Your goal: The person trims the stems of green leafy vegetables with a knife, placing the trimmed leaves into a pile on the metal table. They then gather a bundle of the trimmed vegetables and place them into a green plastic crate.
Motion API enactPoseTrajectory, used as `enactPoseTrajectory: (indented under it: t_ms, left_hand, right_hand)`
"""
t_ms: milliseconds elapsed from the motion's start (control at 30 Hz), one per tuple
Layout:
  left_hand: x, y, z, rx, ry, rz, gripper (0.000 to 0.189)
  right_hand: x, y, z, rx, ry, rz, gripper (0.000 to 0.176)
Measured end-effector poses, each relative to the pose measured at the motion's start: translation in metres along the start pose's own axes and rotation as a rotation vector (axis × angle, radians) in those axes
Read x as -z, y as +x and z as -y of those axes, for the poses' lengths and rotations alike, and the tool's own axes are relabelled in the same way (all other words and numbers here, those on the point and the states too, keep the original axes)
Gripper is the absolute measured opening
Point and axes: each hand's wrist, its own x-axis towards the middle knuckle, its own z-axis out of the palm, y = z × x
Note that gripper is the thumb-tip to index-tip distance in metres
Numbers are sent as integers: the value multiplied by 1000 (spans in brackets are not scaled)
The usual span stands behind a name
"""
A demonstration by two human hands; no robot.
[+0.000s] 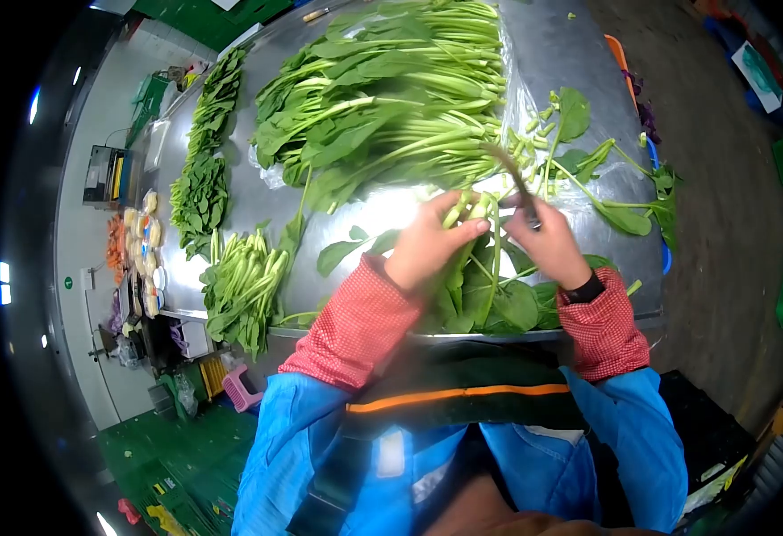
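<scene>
My left hand (427, 239) is closed around the stem ends of a small bunch of leafy greens (508, 304), whose leaves hang toward the table's near edge. In my right hand (548, 246) is a knife (509, 170) with a thin, curved, brownish blade. Its blade points away from me, just right of the held stems. Beyond both hands lies a large pile of leafy greens (409, 89), stems to the right, on clear plastic sheeting. Cut stem pieces (530, 143) and loose leaves (624, 217) are scattered right of the pile.
The metal table (579, 45) carries a row of leafy bunches (204, 170) along its left side, and another bunch (244, 286) at the near left corner. Orange and blue container rims (666, 255) show past the right edge. Green crates (177, 473) stand at lower left.
</scene>
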Motion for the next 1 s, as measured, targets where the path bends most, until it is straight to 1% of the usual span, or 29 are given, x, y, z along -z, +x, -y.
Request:
enactPoseTrajectory:
  t_ms: [33,67,133,167,200,267,300,333,367,400,433,467,533,567,667,700,800,833,933,1000]
  left_hand:
    - [1,-1,0,-21,-2,-7,33]
    - [7,-3,1,-46,91,4,33]
    - [27,-5,13,-93,272,21,34]
    - [38,-8,33,-53,342,11,33]
    - [47,-13,27,12,236,30,33]
    - [62,-25,9,141,25,72,32]
    - [71,-26,20,83,36,60,32]
    - [74,-28,20,110,-22,39,34]
    - [77,-31,21,138,-80,20,36]
    - [78,-34,22,165,-138,1,38]
    - [77,-36,18,157,-202,9,35]
    - [76,-38,19,138,-236,-25,34]
    - [75,-40,22,97,-300,-90,32]
    - [77,-39,22,51,-283,-139,22]
    - [88,-41,31,28,-177,-167,16]
    - [86,-39,28,24,-116,-247,20]
    - [78,-34,27,-106,93,-324,18]
    - [77,-31,27,-138,203,-333,16]
    - [63,-35,0,-206,411,-412,26]
    - [61,-35,-4,-411,619,-433,28]
  right_hand:
    - [-5,3,7,122,-155,101,30]
    - [-8,8,14,39,-166,217,28]
    - [-8,15,8,112,-157,145,22]
    - [-3,23,2,191,-392,101,24]
    - [2,33,-14,271,-586,34,31]
    - [5,48,-25,266,-828,-94,42]
    - [2,62,-29,233,-762,-80,45]
    - [-2,79,-29,200,-697,-67,48]
    - [-8,98,-28,155,-639,-79,47]
    - [-12,121,-48,288,-670,-156,48]
    - [-18,139,-51,199,-751,-157,48]
    - [-24,152,-52,110,-831,-158,47]
    - [-31,167,-60,69,-866,-109,44]
    - [-33,168,-65,100,-850,-116,39]
    - [-31,145,-42,224,-821,-58,33]
    - [-33,137,-38,321,-817,-77,31]
    - [-40,126,-19,265,-600,13,31]
    - [-43,124,-14,291,-508,-19,31]
    - [-40,110,21,164,-419,77,32]
    - [-31,92,37,186,-370,76,30]
